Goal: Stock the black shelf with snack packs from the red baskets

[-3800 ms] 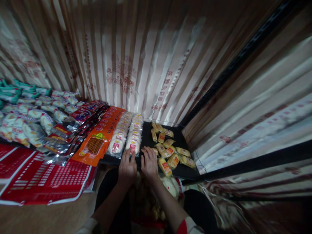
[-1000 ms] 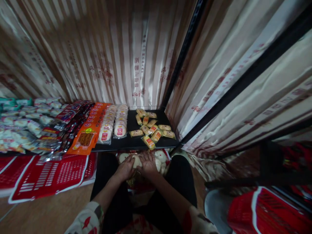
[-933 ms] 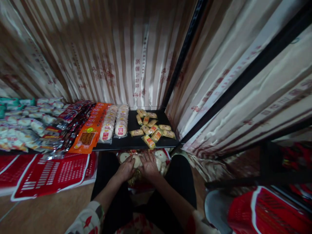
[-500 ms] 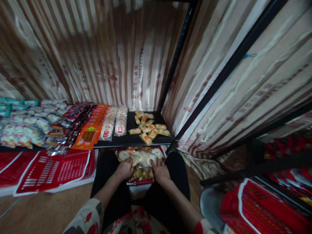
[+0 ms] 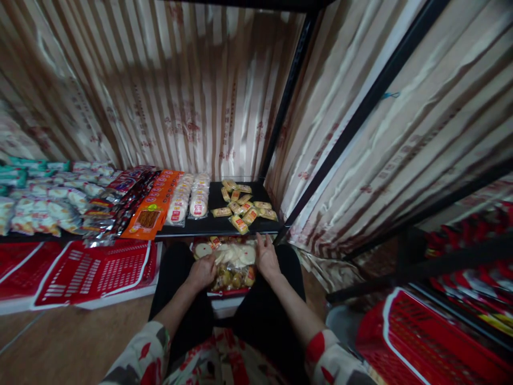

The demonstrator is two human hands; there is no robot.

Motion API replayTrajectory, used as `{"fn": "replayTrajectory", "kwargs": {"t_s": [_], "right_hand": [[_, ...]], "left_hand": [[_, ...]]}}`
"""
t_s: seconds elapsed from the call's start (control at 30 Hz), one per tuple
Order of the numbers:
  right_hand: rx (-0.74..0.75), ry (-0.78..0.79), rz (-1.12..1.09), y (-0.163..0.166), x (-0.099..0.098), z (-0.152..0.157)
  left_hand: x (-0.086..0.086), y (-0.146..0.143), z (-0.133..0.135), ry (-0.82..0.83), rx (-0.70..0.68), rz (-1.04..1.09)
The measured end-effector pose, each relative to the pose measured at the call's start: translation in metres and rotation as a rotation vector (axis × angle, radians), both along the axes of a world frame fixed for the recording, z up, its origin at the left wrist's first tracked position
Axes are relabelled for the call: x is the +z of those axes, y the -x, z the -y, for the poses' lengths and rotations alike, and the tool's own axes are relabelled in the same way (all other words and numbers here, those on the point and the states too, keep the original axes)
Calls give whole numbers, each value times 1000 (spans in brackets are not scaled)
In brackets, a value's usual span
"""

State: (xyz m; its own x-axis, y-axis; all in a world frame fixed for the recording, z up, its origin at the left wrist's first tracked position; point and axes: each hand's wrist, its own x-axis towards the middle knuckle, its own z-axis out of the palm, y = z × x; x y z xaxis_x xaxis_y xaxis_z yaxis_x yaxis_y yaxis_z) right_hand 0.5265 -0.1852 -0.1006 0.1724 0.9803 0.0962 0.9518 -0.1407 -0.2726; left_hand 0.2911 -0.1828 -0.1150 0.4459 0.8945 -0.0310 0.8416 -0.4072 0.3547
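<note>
A red basket (image 5: 224, 293) full of wrapped snacks sits between my knees, below the black shelf (image 5: 218, 227). White round packets (image 5: 236, 255) lie on top of yellowish ones (image 5: 230, 279) inside it. My left hand (image 5: 202, 271) is curled at the basket's left side, over the packets; what it grips is hidden. On the basket's right edge rests my right hand (image 5: 266, 258), its fingers stretched toward the shelf. Loose yellow snack packets (image 5: 242, 206) lie scattered on the shelf's right end, just beyond both hands.
Two rows of white round packets (image 5: 188, 200), orange packs (image 5: 154, 206), dark red packs (image 5: 116, 200) and white-green packs (image 5: 44, 200) fill the shelf to the left. Flat red baskets (image 5: 92, 267) lie on the floor at left, another red basket (image 5: 420, 342) at right. Striped curtains hang behind.
My hands left the shelf and came down to the basket in my lap. In the last second they parted from its middle to its two sides, the right one moving up the right edge.
</note>
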Motion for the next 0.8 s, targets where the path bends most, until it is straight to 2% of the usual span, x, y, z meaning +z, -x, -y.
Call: {"fn": "replayTrajectory", "kwargs": {"t_s": [0.07, 0.2, 0.3, 0.53, 0.67, 0.8], "right_hand": [[72, 3, -50, 8, -6, 1], [273, 106, -173, 21, -25, 9], [316, 124, -165, 23, -37, 14], [268, -188, -220, 16, -44, 13], [333, -332, -341, 23, -36, 14], [486, -388, -398, 39, -4, 16]], "left_hand": [[-1, 0, 2, -1, -5, 9], [-2, 3, 4, -5, -3, 37], [0, 5, 5, -8, 18, 72], [10, 7, 5, 14, 180, 242], [20, 14, 6, 50, 247, 352], [35, 19, 11, 118, 177, 439]]}}
